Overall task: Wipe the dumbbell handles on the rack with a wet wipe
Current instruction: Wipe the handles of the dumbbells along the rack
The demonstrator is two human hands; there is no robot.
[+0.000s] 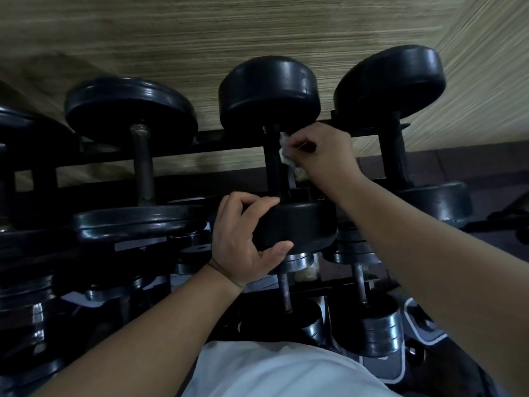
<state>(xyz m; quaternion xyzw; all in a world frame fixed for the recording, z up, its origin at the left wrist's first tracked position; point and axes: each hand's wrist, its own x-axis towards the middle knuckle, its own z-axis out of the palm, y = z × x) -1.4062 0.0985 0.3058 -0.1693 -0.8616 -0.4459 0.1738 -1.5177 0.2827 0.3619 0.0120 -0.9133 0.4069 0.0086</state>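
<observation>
Dumbbell (300, 224) sits mid-frame on the rack (217, 143). Left hand (243, 242) curls fingers and thumb round its near weight, and right hand (323, 150) pinches the wipe (286, 154) against the handle (272, 164).

Legible markings: none. The dumbbells (269, 90) and the rack (223, 141) are showing no readable text, number, brand or sign.

The head camera is looking steeply down, hovering close over the rack (229, 141), with the wall (200, 30) lying at twelve o'clock.
</observation>
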